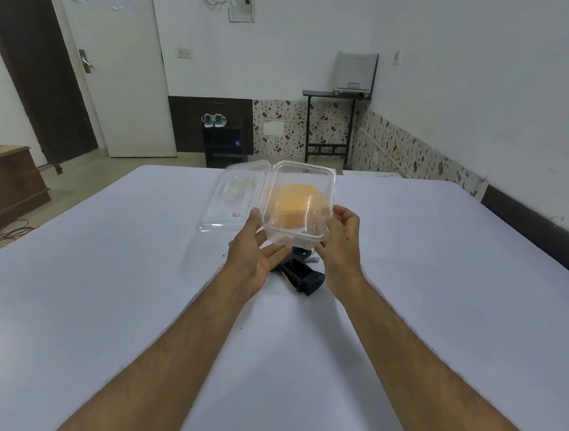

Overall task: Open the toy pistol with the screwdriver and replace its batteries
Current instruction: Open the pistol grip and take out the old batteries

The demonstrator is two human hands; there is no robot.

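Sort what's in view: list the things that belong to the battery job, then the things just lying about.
Job things: toy pistol on the table; clear plastic box held by left hand and right hand.

Lying about: shoes, folding stand, door.

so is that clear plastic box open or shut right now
Open. The clear plastic box has its hinged lid swung out flat to the left, and an orange item shows inside the tray.
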